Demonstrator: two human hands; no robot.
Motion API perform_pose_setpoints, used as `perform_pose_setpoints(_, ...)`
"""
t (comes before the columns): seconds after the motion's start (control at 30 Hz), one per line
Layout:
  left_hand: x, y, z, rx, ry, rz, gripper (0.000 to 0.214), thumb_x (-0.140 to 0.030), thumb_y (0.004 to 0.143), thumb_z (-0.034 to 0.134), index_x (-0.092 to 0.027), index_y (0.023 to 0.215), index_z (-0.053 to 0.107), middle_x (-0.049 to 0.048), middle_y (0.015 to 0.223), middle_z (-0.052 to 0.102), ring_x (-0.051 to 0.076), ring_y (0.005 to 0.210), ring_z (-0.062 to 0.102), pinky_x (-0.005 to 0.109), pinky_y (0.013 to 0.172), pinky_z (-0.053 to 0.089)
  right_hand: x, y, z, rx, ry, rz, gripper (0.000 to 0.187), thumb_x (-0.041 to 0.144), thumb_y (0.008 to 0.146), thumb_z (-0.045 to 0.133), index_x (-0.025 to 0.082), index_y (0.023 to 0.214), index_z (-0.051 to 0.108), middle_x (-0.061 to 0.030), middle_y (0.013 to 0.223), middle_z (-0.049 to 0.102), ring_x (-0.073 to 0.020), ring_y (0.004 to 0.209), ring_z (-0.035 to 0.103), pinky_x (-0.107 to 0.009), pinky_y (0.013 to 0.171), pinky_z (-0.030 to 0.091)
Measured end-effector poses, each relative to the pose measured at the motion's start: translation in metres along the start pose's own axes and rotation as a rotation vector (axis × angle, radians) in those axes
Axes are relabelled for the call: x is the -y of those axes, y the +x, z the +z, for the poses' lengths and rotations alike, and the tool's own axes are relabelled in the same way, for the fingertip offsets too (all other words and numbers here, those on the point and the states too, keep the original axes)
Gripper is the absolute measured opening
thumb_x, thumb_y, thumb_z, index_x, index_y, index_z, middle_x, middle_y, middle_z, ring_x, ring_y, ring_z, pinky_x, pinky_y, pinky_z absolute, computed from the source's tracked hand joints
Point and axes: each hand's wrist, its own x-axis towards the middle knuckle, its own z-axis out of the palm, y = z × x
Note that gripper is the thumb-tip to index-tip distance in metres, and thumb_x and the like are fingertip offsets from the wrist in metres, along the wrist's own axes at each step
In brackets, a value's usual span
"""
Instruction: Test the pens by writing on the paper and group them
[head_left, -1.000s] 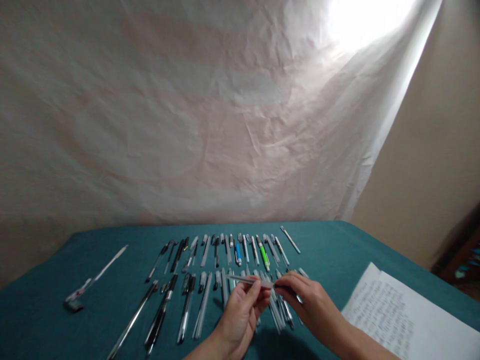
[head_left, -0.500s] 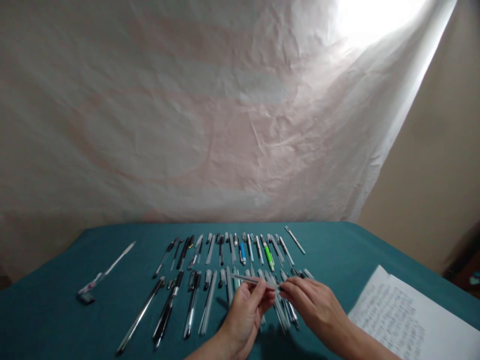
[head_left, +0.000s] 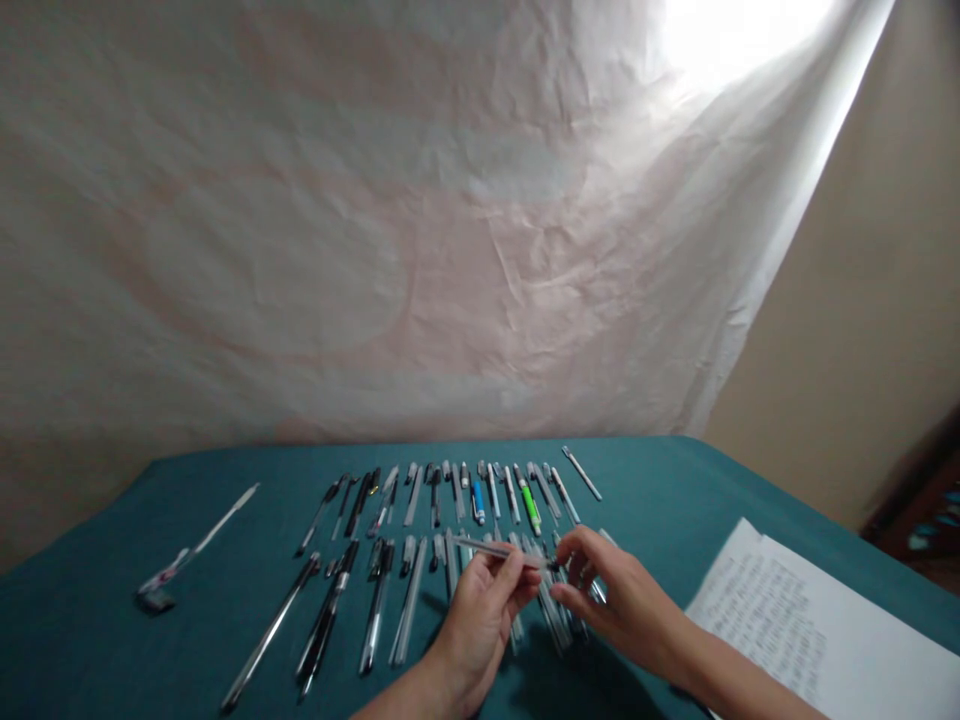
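Observation:
My left hand pinches a slim clear pen and holds it level just above the near row of pens. My right hand is at the pen's right end, fingers curled and pinching its dark tip. Both hands hover over the right part of the near row on the teal tablecloth. A far row of pens lies behind them, among them a green pen and a blue one.
A sheet of handwritten paper lies at the right of the table. A long white pen with a dark end lies apart at the far left. A wrinkled white sheet hangs behind the table.
My right hand's fingers have lifted and curled at the pen's right end. My left hand keeps the pen in much the same place. The view shifted slightly.

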Motion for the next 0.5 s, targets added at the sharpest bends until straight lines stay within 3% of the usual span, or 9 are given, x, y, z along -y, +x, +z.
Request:
perform_pose_setpoints(0.1, -0.0009, -0.0003, 0.0003, 0.003, 0.018, -0.007, 0.016, -0.023, 0.075, 0.069, -0.014, 0.084, 0.059, 0.0028, 0.08, 0.063, 0.012, 0.075, 0.059, 0.024, 0.074, 0.048, -0.0006, 0.0, 0.0011, -0.054, -0.064, -0.092, 0.007, 0.025, 0.087, 0.045, 0.019, 0.087, 0.049, -0.0022, 0.078, 0.057, -0.0121, 0.065, 0.055, -0.021, 0.06, 0.039)
perform_pose_setpoints(0.27, 0.0006, -0.0007, 0.0001, 0.009, 0.043, 0.0, 0.015, -0.023, 0.076, 0.069, -0.014, 0.083, 0.058, 0.0023, 0.078, 0.063, 0.012, 0.074, 0.058, 0.024, 0.074, 0.048, -0.0007, 0.0005, 0.0054, -0.054, -0.137, -0.09, 0.027, 0.027, 0.092, 0.034, 0.019, 0.071, 0.049, -0.0006, 0.067, 0.054, -0.0109, 0.057, 0.051, -0.02, 0.055, 0.035)
perform_pose_setpoints(0.5, 0.0, 0.0046, -0.0009, -0.009, 0.055, -0.014, 0.02, -0.023, 0.072, 0.072, -0.014, 0.084, 0.059, 0.0029, 0.079, 0.064, 0.012, 0.073, 0.059, 0.024, 0.073, 0.049, 0.0002, 0.0003, 0.0028, -0.026, -0.122, -0.074, 0.013, 0.026, 0.089, 0.043, 0.019, 0.089, 0.053, -0.0022, 0.076, 0.061, -0.0119, 0.064, 0.057, -0.02, 0.059, 0.036)
